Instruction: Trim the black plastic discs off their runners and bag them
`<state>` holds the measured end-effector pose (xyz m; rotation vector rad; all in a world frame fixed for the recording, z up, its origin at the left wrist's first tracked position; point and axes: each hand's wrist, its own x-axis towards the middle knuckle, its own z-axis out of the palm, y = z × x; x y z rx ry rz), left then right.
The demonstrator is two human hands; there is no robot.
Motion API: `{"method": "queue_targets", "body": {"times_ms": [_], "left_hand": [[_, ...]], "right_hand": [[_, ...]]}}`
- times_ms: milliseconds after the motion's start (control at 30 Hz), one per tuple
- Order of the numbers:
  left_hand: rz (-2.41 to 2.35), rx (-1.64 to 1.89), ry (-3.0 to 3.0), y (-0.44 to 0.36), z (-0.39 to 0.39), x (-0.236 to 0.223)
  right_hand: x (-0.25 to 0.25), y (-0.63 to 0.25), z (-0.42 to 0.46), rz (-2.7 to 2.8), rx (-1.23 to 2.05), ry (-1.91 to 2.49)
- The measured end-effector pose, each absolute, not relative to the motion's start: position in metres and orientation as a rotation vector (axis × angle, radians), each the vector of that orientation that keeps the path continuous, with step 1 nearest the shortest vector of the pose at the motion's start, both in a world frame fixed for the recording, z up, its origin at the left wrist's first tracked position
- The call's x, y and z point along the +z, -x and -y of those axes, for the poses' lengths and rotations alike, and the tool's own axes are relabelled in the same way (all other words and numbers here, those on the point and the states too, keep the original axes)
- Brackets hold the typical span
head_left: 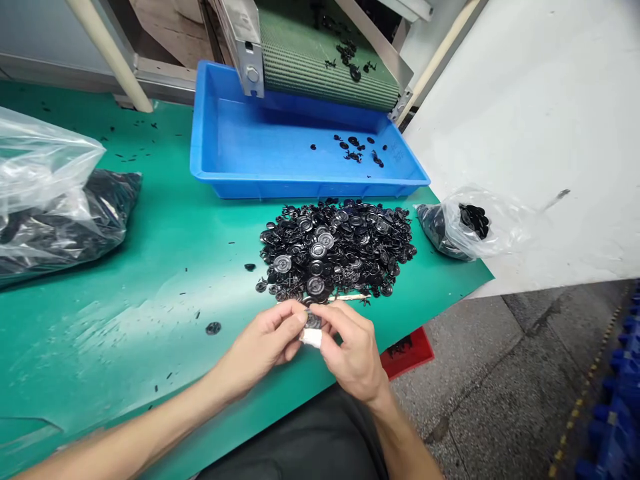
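Note:
My left hand (275,337) pinches a small black round plastic part (313,320) between thumb and fingers. From the other side, my right hand (353,347) has its fingers closed on the same part. A white wrap (311,337) sits right below the part, apparently around a fingertip. Just beyond both hands lies a heap of black round plastic parts (345,247), mixed with small branched black pieces. A thin pale stick (350,297) lies at the heap's near edge. One loose black disc (213,328) rests on the green table to the left of my hands.
Behind the heap stands a blue tray (310,181) with a few black parts inside, under a green conveyor belt (300,60). Clear bags of black parts flank the heap: a large bag (65,207) left, a smaller bag (465,223) right. A red bin (417,353) is below the table edge.

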<state>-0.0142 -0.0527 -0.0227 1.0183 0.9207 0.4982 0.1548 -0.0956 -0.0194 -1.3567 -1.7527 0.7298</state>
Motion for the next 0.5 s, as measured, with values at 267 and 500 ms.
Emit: {"method": "queue_targets", "body": {"times_ms": [267,500], "left_hand": [[-0.838,0.507,-1.072,0.013,0.063,-0.029],[-0.791,0.623,-1.005,0.016,0.056,-0.026]], "right_hand": [[-0.027,-0.148,0.098,1.71,0.728,1.252],[-0.026,-0.153,0.087,1.651,0.764,1.357]]}}
